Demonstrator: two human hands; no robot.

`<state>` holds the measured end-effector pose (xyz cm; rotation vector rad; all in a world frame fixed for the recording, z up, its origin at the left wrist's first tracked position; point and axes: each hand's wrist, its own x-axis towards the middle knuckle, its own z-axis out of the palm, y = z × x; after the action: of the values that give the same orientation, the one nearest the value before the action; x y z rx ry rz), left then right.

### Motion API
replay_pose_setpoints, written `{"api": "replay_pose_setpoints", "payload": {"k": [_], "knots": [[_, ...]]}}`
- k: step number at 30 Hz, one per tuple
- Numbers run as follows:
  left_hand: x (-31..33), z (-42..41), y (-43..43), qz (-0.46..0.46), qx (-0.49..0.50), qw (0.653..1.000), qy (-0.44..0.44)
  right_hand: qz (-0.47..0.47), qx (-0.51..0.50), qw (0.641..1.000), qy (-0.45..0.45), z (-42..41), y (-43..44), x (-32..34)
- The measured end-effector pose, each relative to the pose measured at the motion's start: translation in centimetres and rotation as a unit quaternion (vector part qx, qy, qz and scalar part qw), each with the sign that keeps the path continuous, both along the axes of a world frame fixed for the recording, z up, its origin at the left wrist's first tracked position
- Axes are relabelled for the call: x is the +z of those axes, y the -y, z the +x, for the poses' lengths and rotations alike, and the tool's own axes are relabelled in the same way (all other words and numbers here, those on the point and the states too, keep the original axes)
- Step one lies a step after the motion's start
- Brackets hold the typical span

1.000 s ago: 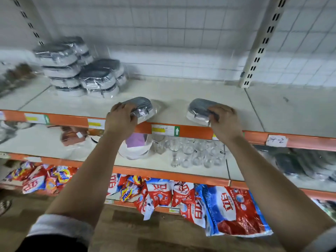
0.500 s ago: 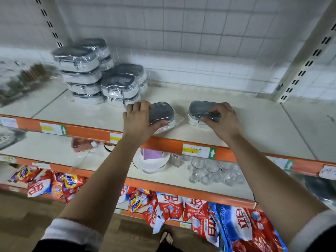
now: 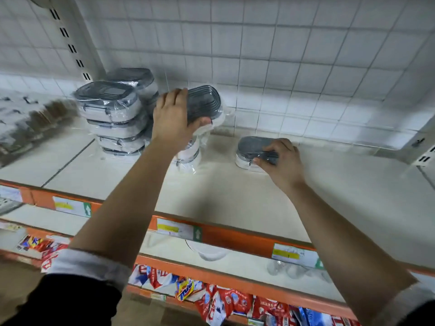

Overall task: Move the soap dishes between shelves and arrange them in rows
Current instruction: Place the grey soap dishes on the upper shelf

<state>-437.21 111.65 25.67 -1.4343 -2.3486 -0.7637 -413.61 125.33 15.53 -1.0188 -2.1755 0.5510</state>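
Plastic-wrapped soap dishes with grey lids and white bases stand in stacks (image 3: 110, 116) at the back left of the top shelf (image 3: 235, 191). My left hand (image 3: 173, 118) grips one soap dish (image 3: 204, 104) and holds it on top of a shorter stack (image 3: 189, 154) beside the tall ones. My right hand (image 3: 282, 163) grips another soap dish (image 3: 253, 151) that rests on the shelf board to the right of the stacks.
A tiled white wall (image 3: 282, 67) closes the back of the shelf. The orange shelf edge (image 3: 223, 231) carries price labels. Lower shelves hold a white bowl (image 3: 209, 254), glasses (image 3: 289, 270) and red snack bags (image 3: 223, 302). A slotted upright (image 3: 70, 43) stands at the left.
Both hands carried their soap dishes from the shelf's front edge toward the back. The left dish rose onto the shorter stack; the right dish moved deeper along the board.
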Motion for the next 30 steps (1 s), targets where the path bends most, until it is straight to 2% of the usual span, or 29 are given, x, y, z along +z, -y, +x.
{"api": "replay_pose_setpoints", "payload": {"k": [6, 12, 19, 30], "knots": [[1.9, -5.1, -2.8, -0.089, 0.0, 0.996, 0.005, 0.022, 0.006, 1.0, 0.002, -1.0, -0.8, -0.9], [3.0, -7.7, -3.7, -0.148, -0.065, 0.987, 0.011, 0.032, -0.018, 0.999, 0.012, -1.8, -0.5, -0.7], [3.5, -9.4, -3.2, -0.182, -0.139, 0.973, 0.017, 0.036, -0.07, 0.997, 0.01, -3.4, 1.5, -0.8], [3.8, -10.5, -3.3, -0.228, -0.193, 0.954, -0.011, 0.026, -0.137, 0.99, 0.004, -4.6, 5.9, -0.3]]}}
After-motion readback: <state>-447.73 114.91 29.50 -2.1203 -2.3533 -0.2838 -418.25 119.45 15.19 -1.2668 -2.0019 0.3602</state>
